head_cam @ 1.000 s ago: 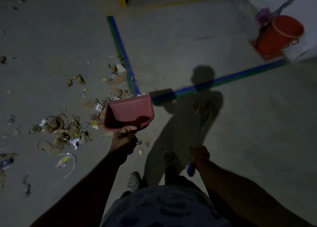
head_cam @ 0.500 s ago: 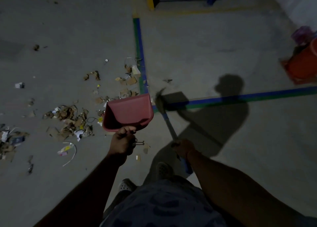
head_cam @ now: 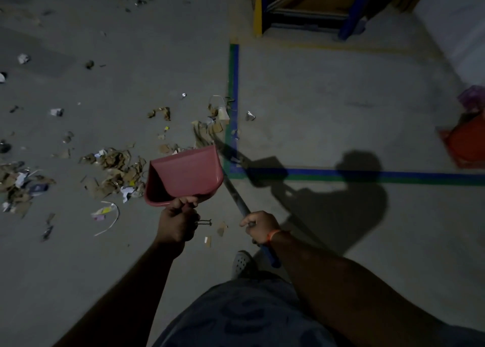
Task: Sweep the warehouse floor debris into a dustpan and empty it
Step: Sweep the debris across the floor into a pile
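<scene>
Left hand (head_cam: 176,223) grips the red dustpan (head_cam: 185,175), held up off the floor | right hand (head_cam: 261,227) grips the broom (head_cam: 233,189) stick | brush end reaches the scraps (head_cam: 112,168) beside the blue line (head_cam: 235,84)

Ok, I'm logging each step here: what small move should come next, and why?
Probably lower the dustpan to the floor beside the cardboard scraps. The left hand holds it lifted and seemingly empty, the right hand already has the broom angled toward the debris.
</scene>
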`<state>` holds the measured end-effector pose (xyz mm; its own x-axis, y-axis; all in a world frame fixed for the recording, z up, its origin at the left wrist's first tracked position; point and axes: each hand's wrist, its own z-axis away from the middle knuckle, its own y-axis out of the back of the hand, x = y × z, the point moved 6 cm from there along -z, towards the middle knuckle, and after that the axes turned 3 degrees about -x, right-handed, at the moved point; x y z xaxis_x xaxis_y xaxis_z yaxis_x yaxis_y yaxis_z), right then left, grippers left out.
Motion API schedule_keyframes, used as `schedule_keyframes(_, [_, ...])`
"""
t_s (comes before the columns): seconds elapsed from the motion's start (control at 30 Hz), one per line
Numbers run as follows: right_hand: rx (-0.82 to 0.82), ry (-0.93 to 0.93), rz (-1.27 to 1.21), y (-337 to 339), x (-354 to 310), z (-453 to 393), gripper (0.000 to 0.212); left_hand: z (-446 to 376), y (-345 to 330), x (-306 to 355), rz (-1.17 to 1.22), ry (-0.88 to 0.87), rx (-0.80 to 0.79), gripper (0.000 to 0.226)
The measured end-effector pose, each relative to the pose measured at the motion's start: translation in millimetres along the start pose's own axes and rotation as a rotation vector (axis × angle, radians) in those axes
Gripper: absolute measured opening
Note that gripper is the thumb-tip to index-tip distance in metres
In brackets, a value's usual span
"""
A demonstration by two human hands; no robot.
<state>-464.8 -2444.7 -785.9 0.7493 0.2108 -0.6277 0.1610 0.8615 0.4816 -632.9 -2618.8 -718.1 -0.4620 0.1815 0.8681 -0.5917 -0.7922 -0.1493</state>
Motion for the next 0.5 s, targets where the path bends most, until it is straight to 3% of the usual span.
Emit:
schedule_keyframes(0.3, [-0.165, -0.004, 0.217, -47.7, 29.0, 70.0, 0.027, 71.2, 21.6, -46.2, 0.064, 0.0, 0.032, 0.023])
schedule_keyframes(0.5, [-0.296, -0.16, 0.363, -56.2, 55.9, 88.8, 0.028, 100.1, 26.0, -76.7, 0.121, 0.018, 0.048, 0.023])
